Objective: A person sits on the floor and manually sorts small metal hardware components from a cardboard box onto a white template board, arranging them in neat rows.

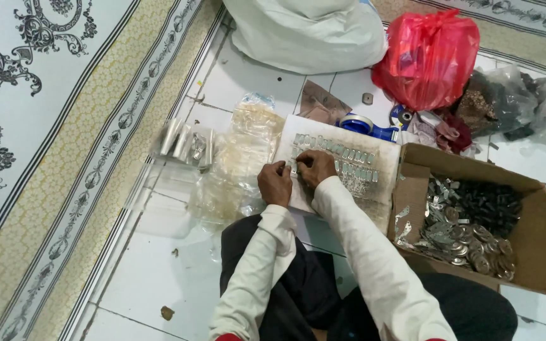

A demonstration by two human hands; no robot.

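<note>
Left hand (275,182) and right hand (315,167), fingers curled, pinching small metal pieces (336,159) on white sheet (383,189)

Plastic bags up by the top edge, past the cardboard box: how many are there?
3, maybe more hidden: a white bag at top centre, a red bag to its right, and a clear bag of dark bits further right. Both hands work below them.

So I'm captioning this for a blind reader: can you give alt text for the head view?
Both hands, left hand and right hand, pinch small silvery pieces laid in rows on a white board on a tiled floor. A cardboard box of metal parts sits to the right.
</note>
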